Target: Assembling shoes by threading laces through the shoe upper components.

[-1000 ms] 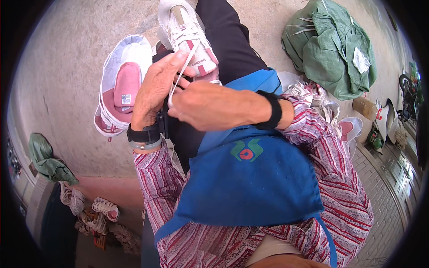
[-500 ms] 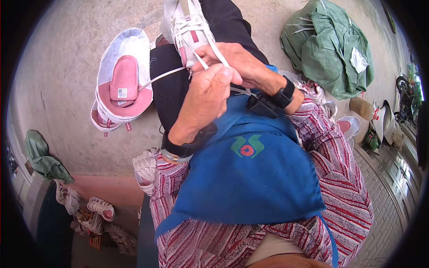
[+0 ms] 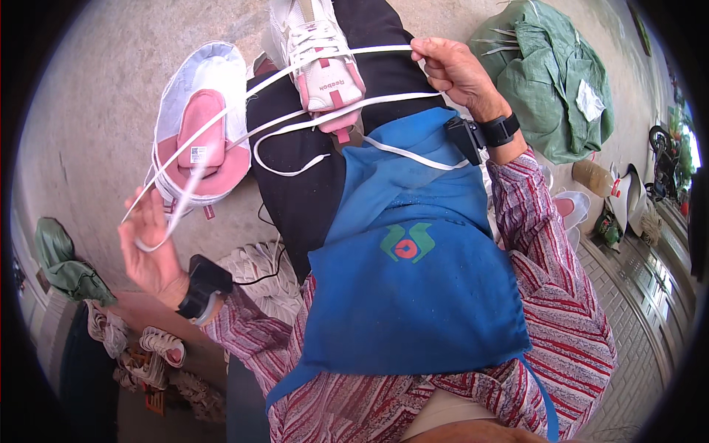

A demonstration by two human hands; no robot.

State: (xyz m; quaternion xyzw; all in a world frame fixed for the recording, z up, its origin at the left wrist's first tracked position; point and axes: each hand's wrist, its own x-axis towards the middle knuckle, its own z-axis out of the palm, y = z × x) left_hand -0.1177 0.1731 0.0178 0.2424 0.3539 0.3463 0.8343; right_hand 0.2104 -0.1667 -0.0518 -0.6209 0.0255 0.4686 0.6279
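Note:
A white and pink sneaker [image 3: 317,63], toe away from me, rests on my dark-trousered lap. My right hand [image 3: 461,77], fingers curled, pinches a white shoelace [image 3: 369,50] to the right of it. This lace runs straight across the sneaker to my left hand [image 3: 153,247], out at the far left. There it passes around the fairly spread fingers, and a blurred length flies up from the thumb. Another stretch of lace crosses the sneaker's heel, its loose tip on my left thigh. Beside the lap lies a white shoe [image 3: 214,66] with a pink insole [image 3: 204,129] on it.
A bulging green sack [image 3: 546,81] stands at the upper right, near a plastic bottle [image 3: 593,176]. Laced white shoes [image 3: 262,277] lie by my left hip, with more shoes [image 3: 164,345] at lower left. My blue apron [image 3: 421,295] covers my front.
My hands were together over the sneaker's heel and have moved apart: the left far out left and toward me, the right up and right. The lace now stretches between them, uncovering the heel.

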